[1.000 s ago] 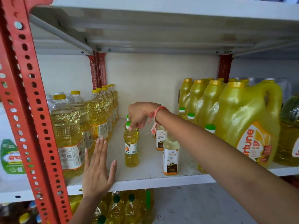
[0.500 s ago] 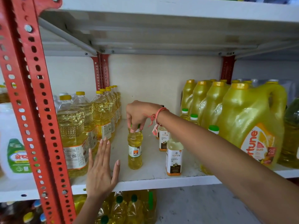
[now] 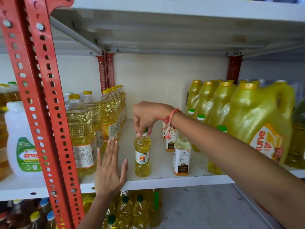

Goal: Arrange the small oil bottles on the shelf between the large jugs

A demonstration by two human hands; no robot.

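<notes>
Right hand pinching green cap of small oil bottle, bottle upright on white shelf; left hand spread flat on shelf edge, beside clear bottles; yellow jugs right

A small yellow oil bottle stands upright mid-shelf, coconut oil bottles just right, large yellow jugs beyond them.

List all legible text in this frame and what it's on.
"Uday": label of the small yellow oil bottle under the right hand.
"COCONUT OIL", with a brand like "trushi": white-labelled bottle.
"...tune", "SUN": front large jug, partly cut off by the arm.
Devanagari word on the white jug: too blurred to read.
Labels on the clear bottles: too small.
</notes>
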